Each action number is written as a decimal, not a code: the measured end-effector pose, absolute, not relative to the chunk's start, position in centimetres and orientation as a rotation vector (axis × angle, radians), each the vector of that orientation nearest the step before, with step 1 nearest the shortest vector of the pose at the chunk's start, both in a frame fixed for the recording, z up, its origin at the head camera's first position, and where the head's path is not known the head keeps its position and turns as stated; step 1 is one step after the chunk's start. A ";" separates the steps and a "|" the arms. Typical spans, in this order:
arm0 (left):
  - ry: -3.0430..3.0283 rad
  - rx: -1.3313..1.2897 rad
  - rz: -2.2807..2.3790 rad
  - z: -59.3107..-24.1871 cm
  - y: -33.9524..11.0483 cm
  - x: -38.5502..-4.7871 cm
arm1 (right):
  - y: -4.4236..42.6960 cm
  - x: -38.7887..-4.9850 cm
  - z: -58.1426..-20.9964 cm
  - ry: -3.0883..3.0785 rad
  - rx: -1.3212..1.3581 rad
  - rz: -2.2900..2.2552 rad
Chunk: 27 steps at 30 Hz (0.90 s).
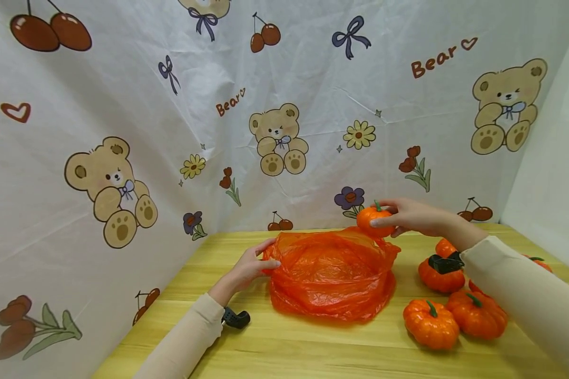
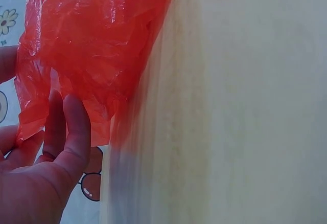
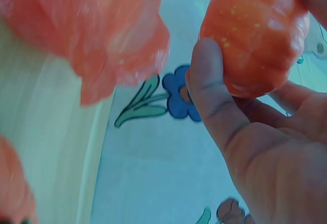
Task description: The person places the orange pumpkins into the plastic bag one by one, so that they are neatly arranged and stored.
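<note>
A thin, see-through red plastic bag (image 1: 332,279) stands crumpled on the table, its mouth spread at the top. At its left edge my left hand (image 1: 248,268) grips the film; in the left wrist view the fingers (image 2: 76,127) curl at the bag's rim. Over the bag's right rear edge, my right hand (image 1: 414,217) holds a small orange pumpkin (image 1: 373,221) with a green stem. The right wrist view shows thumb and fingers around that pumpkin (image 3: 255,35), above and beside the bag (image 3: 117,35). What lies inside the bag cannot be made out.
Several more orange pumpkins (image 1: 431,323) sit on the wooden table (image 1: 284,352) at the right, some partly behind the right forearm. Black wrist-camera parts (image 1: 237,318) show by the left sleeve. A white cloth (image 1: 313,95) printed with bears hangs behind the table.
</note>
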<state>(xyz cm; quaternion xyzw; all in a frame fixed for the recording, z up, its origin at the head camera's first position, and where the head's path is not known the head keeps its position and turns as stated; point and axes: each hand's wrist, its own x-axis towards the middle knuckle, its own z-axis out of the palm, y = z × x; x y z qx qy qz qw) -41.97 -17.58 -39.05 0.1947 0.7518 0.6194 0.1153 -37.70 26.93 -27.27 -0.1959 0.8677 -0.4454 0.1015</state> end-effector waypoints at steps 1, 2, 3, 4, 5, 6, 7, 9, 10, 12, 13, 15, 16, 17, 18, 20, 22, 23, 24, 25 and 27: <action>2.201 0.573 1.814 -39.0 -17.6 -42.0 | 26.4 -37.9 -27.3 2.563 -0.579 -1.309; 2.199 0.573 1.815 -39.0 -17.6 -41.9 | 25.9 -38.1 -27.2 2.563 -0.579 -1.303; 2.195 0.568 1.818 -39.0 -17.6 -41.9 | 25.4 -38.3 -27.2 2.566 -0.587 -1.292; 2.193 0.562 1.822 -39.0 -17.7 -41.9 | 24.9 -38.5 -27.2 2.570 -0.587 -1.283; 2.190 0.555 1.827 -39.0 -17.7 -41.9 | 24.3 -38.7 -27.2 2.576 -0.581 -1.272; 2.191 0.554 1.827 -39.0 -17.7 -41.9 | 23.9 -38.9 -27.2 2.580 -0.575 -1.263; 2.191 0.554 1.827 -39.0 -17.7 -41.9 | 23.3 -39.1 -27.3 2.581 -0.572 -1.256; 2.188 0.556 1.826 -39.0 -17.7 -41.9 | 22.4 -39.5 -27.4 2.593 -0.571 -1.245; 2.190 0.558 1.824 -39.1 -17.7 -41.9 | 21.9 -39.7 -27.4 2.596 -0.561 -1.249; 2.187 0.561 1.820 -39.1 -17.7 -41.9 | 21.0 -40.0 -27.5 2.605 -0.559 -1.252; 2.182 0.558 1.821 -39.1 -17.7 -42.0 | 20.6 -40.1 -27.4 2.614 -0.561 -1.251; 2.177 0.552 1.825 -39.1 -17.7 -41.9 | 19.8 -40.3 -27.3 2.634 -0.558 -1.244; 2.175 0.549 1.829 -39.1 -17.6 -41.9 | 19.3 -40.4 -27.3 2.639 -0.557 -1.240; 2.174 0.547 1.833 -39.0 -17.6 -41.9 | 18.9 -40.5 -27.2 2.649 -0.558 -1.231; 2.175 0.545 1.836 -39.0 -17.6 -41.9 | 18.4 -40.6 -27.1 2.655 -0.561 -1.221; 2.176 0.542 1.842 -39.0 -17.5 -41.8 | 17.6 -40.8 -27.0 2.661 -0.551 -1.210; 2.179 0.540 1.846 -38.9 -17.4 -41.7 | 16.7 -41.0 -26.9 2.666 -0.545 -1.200; 2.180 0.537 1.849 -38.9 -17.3 -41.7 | 16.2 -41.0 -26.9 2.667 -0.542 -1.200; 2.180 0.534 1.852 -38.9 -17.3 -41.6 | 15.8 -41.0 -26.9 2.664 -0.541 -1.203; 2.177 0.530 1.855 -38.8 -17.3 -41.6 | 15.3 -41.0 -27.0 2.661 -0.537 -1.210; 2.175 0.533 1.852 -38.9 -17.3 -41.6 | 14.4 -41.0 -27.1 2.651 -0.529 -1.232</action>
